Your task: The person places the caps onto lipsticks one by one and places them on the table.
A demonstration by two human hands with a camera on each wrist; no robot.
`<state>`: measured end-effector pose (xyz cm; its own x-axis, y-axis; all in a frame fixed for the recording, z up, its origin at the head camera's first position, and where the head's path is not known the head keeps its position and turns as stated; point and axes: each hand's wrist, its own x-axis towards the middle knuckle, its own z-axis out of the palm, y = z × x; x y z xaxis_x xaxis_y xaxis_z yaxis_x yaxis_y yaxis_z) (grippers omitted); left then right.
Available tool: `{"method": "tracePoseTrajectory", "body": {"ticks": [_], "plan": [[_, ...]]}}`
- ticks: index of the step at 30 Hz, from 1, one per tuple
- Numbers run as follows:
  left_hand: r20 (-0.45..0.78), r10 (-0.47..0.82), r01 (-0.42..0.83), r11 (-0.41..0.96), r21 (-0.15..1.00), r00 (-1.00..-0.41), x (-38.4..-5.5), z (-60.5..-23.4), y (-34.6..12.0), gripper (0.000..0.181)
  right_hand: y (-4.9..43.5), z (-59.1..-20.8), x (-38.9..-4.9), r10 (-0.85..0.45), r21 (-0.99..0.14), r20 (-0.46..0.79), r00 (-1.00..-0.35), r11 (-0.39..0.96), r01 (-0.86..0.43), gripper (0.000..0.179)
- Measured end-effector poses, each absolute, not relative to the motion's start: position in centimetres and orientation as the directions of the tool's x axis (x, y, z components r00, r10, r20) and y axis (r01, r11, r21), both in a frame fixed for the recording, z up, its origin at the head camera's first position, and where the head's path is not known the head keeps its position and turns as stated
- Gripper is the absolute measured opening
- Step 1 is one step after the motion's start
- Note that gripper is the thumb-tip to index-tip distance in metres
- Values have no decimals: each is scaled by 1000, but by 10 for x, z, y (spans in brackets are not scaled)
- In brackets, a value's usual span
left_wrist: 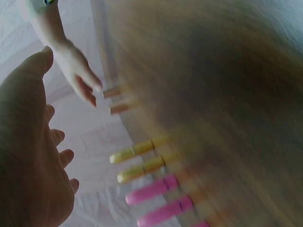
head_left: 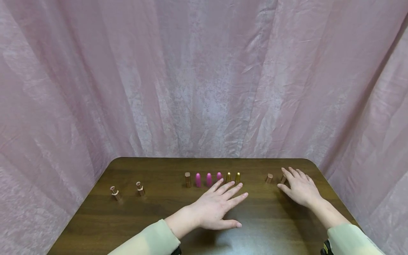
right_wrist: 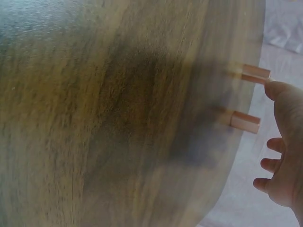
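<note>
My left hand (head_left: 213,209) is held flat over the table with its fingers spread, fingertips overlapping the bottoms of two gold lipsticks (head_left: 238,177) in the head view. To the left of those stand three pink lipsticks (head_left: 209,179) and one rose-gold lipstick (head_left: 188,180), all upright. My right hand (head_left: 301,187), palm down with fingers stretched out, is beside two short rose-gold caps. The nearer cap (head_left: 283,179) is partly hidden by it; the other cap (head_left: 269,178) stands to its left. In the right wrist view, my thumb tip overlaps the end of one cap (right_wrist: 256,73).
On the left side of the table stand two uncapped rose-gold lipstick bases (head_left: 140,189) with their inner tubes showing. The brown wooden table (head_left: 153,219) has rounded far corners. A pink velvet curtain (head_left: 204,78) hangs behind and at both sides.
</note>
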<state>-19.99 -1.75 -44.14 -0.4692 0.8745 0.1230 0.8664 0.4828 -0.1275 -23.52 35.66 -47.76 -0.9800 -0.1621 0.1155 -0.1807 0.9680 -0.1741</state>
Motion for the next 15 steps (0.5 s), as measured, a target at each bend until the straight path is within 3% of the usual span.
{"method": "tracePoseTrajectory", "body": {"ticks": [8,15], "plan": [[13,885,877,463,-128,-465,-187,-459,20,86,362,-487,-248,-97,-199,121,-988,972,-120,71],[-10,860,854,506,-122,-510,-188,-475,47,86,364,-491,-258,-36,-251,104,-994,966,-61,64]]}}
